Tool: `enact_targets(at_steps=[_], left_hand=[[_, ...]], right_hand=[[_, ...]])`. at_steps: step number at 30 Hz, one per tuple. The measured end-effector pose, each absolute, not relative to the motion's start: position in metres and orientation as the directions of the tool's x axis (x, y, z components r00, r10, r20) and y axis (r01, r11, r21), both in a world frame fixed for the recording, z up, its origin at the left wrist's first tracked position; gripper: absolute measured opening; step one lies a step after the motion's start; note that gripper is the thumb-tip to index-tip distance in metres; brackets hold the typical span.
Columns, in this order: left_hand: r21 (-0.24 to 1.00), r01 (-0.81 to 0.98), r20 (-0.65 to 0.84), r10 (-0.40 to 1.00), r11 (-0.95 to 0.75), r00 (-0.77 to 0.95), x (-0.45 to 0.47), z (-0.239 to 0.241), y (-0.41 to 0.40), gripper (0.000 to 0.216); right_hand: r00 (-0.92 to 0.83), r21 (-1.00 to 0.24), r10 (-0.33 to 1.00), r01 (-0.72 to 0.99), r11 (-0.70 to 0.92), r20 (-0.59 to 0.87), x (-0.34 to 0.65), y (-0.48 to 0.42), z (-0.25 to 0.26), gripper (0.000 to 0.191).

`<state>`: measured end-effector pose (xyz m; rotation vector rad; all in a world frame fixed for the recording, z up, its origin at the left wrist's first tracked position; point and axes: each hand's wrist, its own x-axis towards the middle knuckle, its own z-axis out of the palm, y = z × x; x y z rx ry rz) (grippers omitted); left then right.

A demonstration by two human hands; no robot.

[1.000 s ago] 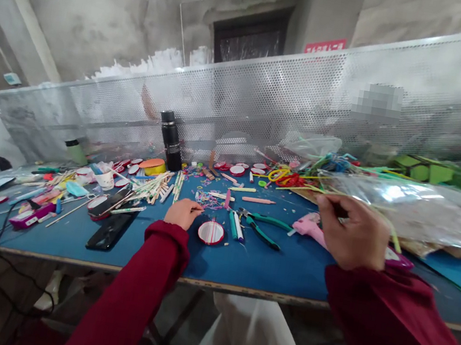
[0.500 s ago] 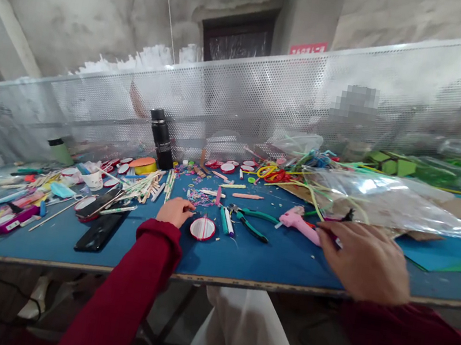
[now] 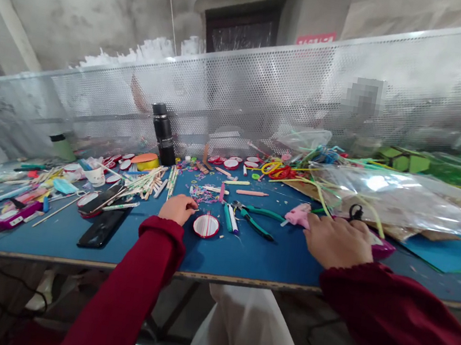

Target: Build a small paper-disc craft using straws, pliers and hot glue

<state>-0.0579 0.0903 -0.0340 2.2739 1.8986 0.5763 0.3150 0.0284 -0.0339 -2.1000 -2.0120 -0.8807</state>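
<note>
Head camera, with hours read from the person's seat: a perforated metal screen (image 3: 242,96) stands at twelve o'clock along the far side of the blue-topped counter (image 3: 260,259). A clear plastic sheet (image 3: 410,201) lies between one and two. At one o'clock the right hand (image 3: 337,242), palm down, covers the rear of a pink glue gun (image 3: 297,214); it touches the gun, but its fingers are partly hidden and one cannot tell how far they close. The left hand (image 3: 178,210), at eleven, is narrow, finger and thumb drawn together; anything between them is too small to tell. Beyond it, also at eleven, stands a black bottle (image 3: 163,135). A black phone (image 3: 94,234) lies at ten. Teal-handled pliers (image 3: 259,224) lie between the two hands. A red-rimmed white disc (image 3: 206,227), crossed by thin lines, rests on the counter at four o'clock from the left hand, near it but apart. Slim markers (image 3: 229,219) lie just beside the disc, at its two o'clock.
</note>
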Motion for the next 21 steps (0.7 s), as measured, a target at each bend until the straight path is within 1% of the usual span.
enact_targets(at_steps=[4, 7, 9, 11, 13, 15, 16, 18, 20, 21], left_hand=[[0.326, 0.922, 0.211, 0.967, -0.209, 0.145, -0.057, -0.033, 0.089, 0.018], [0.325, 0.920, 0.219, 0.964, -0.218, 0.151, -0.057, -0.033, 0.089, 0.017], [0.320, 0.922, 0.216, 0.964, -0.217, 0.152, -0.057, -0.033, 0.089, 0.017], [0.313, 0.927, 0.207, 0.968, -0.205, 0.144, -0.057, -0.033, 0.089, 0.017], [0.305, 0.932, 0.203, 0.969, -0.196, 0.137, -0.057, -0.033, 0.090, 0.016], [0.303, 0.933, 0.208, 0.968, -0.196, 0.136, -0.057, -0.033, 0.090, 0.016], [0.304, 0.932, 0.210, 0.968, -0.198, 0.137, -0.057, -0.033, 0.090, 0.017], [0.309, 0.930, 0.208, 0.968, -0.199, 0.138, -0.057, -0.033, 0.089, 0.016], [0.311, 0.930, 0.203, 0.970, -0.195, 0.135, -0.057, -0.033, 0.089, 0.016], [0.311, 0.930, 0.204, 0.970, -0.195, 0.135, -0.057, -0.033, 0.089, 0.016]], right_hand=[[-0.037, 0.290, 0.857, 0.948, -0.133, 0.514, 0.317, 0.034, -0.042, 0.033], [-0.074, 0.262, 0.804, 0.960, -0.104, 0.591, 0.318, 0.031, -0.041, 0.038], [-0.091, 0.226, 0.759, 0.971, -0.075, 0.644, 0.319, 0.026, -0.036, 0.040], [-0.090, 0.152, 0.728, 0.988, -0.020, 0.679, 0.320, 0.021, -0.027, 0.041], [-0.073, 0.006, 0.703, 0.995, 0.098, 0.707, 0.322, 0.016, -0.018, 0.040], [-0.006, -0.229, 0.701, 0.943, 0.240, 0.713, 0.323, 0.010, -0.009, 0.035], [0.041, -0.360, 0.717, 0.884, 0.299, 0.696, 0.323, 0.006, -0.005, 0.032], [0.144, -0.597, 0.754, 0.710, 0.372, 0.641, 0.321, -0.002, -0.001, 0.033], [0.211, -0.762, 0.793, 0.495, 0.418, 0.572, 0.316, -0.010, 0.000, 0.037], [0.239, -0.824, 0.816, 0.377, 0.423, 0.527, 0.313, -0.013, 0.000, 0.039]])
